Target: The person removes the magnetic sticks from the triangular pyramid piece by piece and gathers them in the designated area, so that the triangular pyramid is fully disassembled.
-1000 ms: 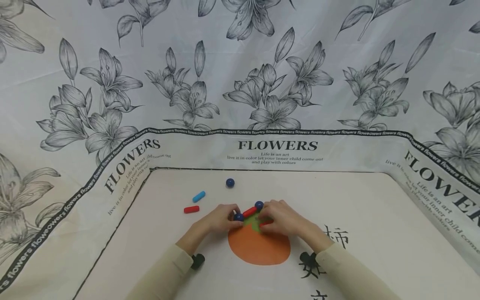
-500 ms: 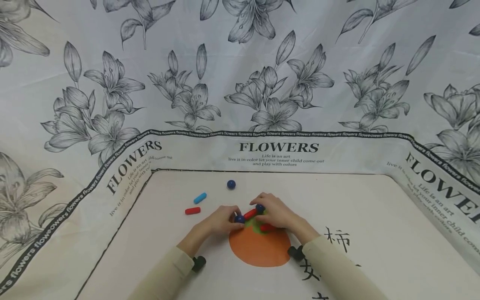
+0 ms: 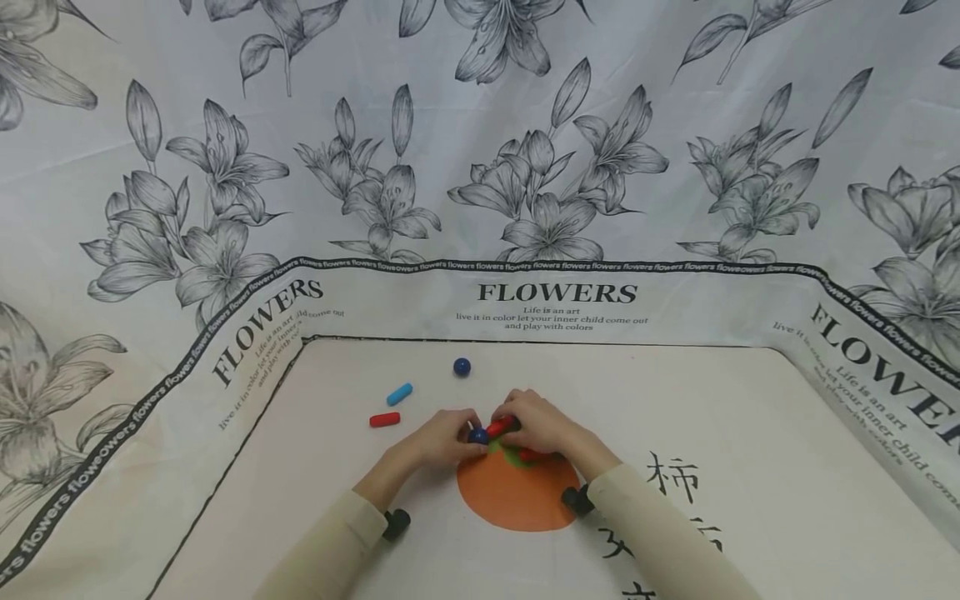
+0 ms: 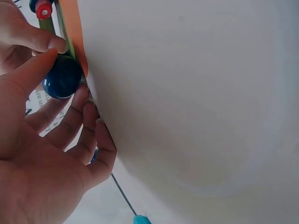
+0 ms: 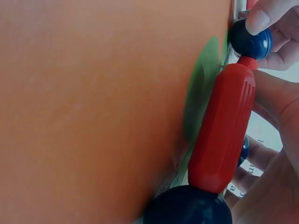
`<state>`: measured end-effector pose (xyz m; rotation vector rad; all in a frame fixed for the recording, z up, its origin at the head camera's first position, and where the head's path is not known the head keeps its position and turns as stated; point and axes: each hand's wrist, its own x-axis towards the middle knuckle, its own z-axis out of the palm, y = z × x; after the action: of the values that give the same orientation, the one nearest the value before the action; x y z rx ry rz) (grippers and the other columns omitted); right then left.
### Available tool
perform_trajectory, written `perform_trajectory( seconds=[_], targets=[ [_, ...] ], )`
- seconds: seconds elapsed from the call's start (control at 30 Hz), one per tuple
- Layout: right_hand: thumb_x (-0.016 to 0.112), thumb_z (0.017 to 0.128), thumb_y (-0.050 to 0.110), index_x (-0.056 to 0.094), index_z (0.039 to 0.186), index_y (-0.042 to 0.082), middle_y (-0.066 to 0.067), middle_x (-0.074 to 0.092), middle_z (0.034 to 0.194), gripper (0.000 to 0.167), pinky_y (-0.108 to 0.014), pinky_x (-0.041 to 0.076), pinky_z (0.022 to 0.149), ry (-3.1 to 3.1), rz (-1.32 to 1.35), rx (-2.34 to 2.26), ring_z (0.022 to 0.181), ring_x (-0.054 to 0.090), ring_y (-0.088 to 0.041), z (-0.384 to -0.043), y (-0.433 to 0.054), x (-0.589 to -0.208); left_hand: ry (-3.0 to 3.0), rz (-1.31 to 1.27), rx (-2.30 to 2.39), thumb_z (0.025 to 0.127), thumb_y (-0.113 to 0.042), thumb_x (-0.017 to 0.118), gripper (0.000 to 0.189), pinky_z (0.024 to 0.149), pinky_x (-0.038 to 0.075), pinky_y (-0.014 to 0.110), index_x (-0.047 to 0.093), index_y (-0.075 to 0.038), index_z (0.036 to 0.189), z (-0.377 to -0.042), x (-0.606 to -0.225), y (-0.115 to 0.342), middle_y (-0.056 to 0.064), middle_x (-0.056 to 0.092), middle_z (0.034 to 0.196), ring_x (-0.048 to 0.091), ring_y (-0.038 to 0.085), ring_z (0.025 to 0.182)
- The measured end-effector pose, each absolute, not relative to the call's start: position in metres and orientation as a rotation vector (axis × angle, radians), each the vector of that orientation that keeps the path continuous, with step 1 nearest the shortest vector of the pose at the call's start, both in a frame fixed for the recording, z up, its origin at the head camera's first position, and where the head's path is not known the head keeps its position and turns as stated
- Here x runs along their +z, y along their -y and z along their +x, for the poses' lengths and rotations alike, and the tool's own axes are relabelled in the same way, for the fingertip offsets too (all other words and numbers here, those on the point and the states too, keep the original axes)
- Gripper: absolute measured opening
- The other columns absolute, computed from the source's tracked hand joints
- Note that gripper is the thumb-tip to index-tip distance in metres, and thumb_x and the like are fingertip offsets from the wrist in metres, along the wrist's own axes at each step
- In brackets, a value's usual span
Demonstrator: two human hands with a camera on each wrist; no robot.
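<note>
In the head view my left hand (image 3: pixel 442 437) pinches a dark blue ball (image 4: pixel 62 77) between thumb and fingers. A red rod (image 3: pixel 499 426) extends from that ball, and my right hand (image 3: pixel 536 421) grips it, its fingers hiding the rod's far end. Below the right palm lies a second red rod (image 5: pixel 222 128), with a dark blue ball (image 5: pixel 189 207) at its near end. In the left wrist view this rod's other end (image 4: pixel 44 11) shows a small hole. Both hands work over the green leaf of an orange persimmon print.
A loose blue ball (image 3: pixel 462 367), a light blue rod (image 3: pixel 400 394) and a red rod (image 3: pixel 385 420) lie left of the hands. The orange print (image 3: pixel 517 496) and black characters (image 3: pixel 672 477) mark the pale tabletop. A flowered cloth (image 3: pixel 555 208) hangs behind.
The right hand has shifted left, first to the blue ball at the rod's far end, then over it onto the red rod. The left hand keeps its hold on the other ball.
</note>
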<state>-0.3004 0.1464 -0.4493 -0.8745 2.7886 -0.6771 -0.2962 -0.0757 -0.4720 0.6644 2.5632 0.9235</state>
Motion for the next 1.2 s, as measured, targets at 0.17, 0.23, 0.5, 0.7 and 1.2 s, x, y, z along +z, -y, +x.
perform_trajectory(
  seconds=[0.17,0.23,0.5,0.7,1.2],
  targets=[
    [0.080,0.089,0.013,0.079,0.109,0.014,-0.001,0.062,0.102,0.020,-0.039,0.049,0.083,-2.801,-0.830,-0.695,0.096,0.052,-0.020,-0.304,-0.144,-0.451,-2.567,0.662,0.934,0.096,-0.029,0.074,0.027,0.070,0.048,0.027,0.063,-0.016,0.116,-0.295,-0.472,0.075,0.000,0.059,0.084,0.056,0.015,0.079],
    [0.080,0.088,0.012,0.080,0.106,0.013,0.000,0.063,0.100,0.017,-0.037,0.049,0.082,-2.804,-0.811,-0.707,0.094,0.053,-0.019,-0.305,-0.142,-0.451,-2.569,0.663,0.930,0.096,-0.028,0.074,0.026,0.071,0.049,0.027,0.063,-0.016,0.115,-0.295,-0.472,0.075,0.000,0.060,0.085,0.056,0.015,0.080],
    [0.083,0.086,0.013,0.082,0.099,0.013,0.001,0.062,0.094,0.013,-0.034,0.048,0.075,-2.858,-0.741,-0.715,0.085,0.053,-0.016,-0.306,-0.136,-0.452,-2.578,0.670,0.891,0.093,-0.032,0.077,0.026,0.075,0.049,0.027,0.060,-0.019,0.107,-0.293,-0.470,0.074,-0.002,0.060,0.088,0.056,0.015,0.085],
    [0.083,0.086,0.012,0.083,0.097,0.011,-0.001,0.063,0.093,0.011,-0.033,0.046,0.073,-2.864,-0.733,-0.748,0.083,0.053,-0.015,-0.309,-0.137,-0.454,-2.567,0.659,0.913,0.092,-0.033,0.078,0.027,0.077,0.051,0.028,0.061,-0.019,0.106,-0.292,-0.471,0.073,-0.002,0.061,0.089,0.057,0.015,0.086],
    [0.082,0.088,0.019,0.075,0.121,0.009,-0.006,0.063,0.111,0.035,-0.039,0.051,0.088,-2.860,-0.678,-0.708,0.097,0.056,-0.020,-0.301,-0.148,-0.451,-2.613,0.571,0.984,0.092,-0.026,0.079,0.026,0.079,0.053,0.031,0.065,-0.015,0.112,-0.305,-0.461,0.086,0.000,0.063,0.094,0.058,0.019,0.089]
  ],
)
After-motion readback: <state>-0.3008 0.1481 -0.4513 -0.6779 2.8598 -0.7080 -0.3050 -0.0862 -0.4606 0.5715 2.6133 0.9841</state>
